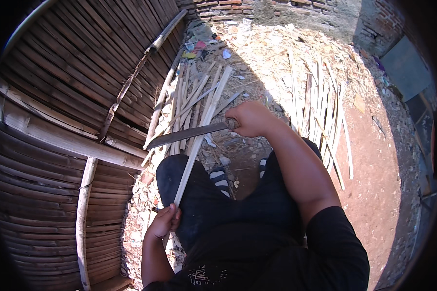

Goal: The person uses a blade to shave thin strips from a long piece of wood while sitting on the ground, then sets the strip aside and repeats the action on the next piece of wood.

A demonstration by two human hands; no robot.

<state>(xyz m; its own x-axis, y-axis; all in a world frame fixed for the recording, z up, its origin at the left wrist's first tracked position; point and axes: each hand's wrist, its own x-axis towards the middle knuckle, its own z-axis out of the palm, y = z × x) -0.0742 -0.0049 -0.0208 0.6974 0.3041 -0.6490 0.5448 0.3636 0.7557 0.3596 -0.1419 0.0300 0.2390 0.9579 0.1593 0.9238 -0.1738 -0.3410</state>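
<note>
My right hand (248, 118) is closed on the handle of a long, dark, flat blade (179, 136), which points left across a pale bamboo strip (189, 170). Whether the edge touches the strip I cannot tell. My left hand (165, 220) grips that strip low down, beside my left thigh (173, 172). The strip slants up and away from me between my left hand and the ground ahead, over a loose bundle of cut strips (179, 85).
A slatted bamboo wall (48, 58) with poles stands along the left. More strips (315, 97) lie on the ground at the right. Litter (200, 45) is scattered by a brick wall (228, 7) at the back. My sandalled feet (219, 180) are between my knees. Panels (405, 68) lean at the right.
</note>
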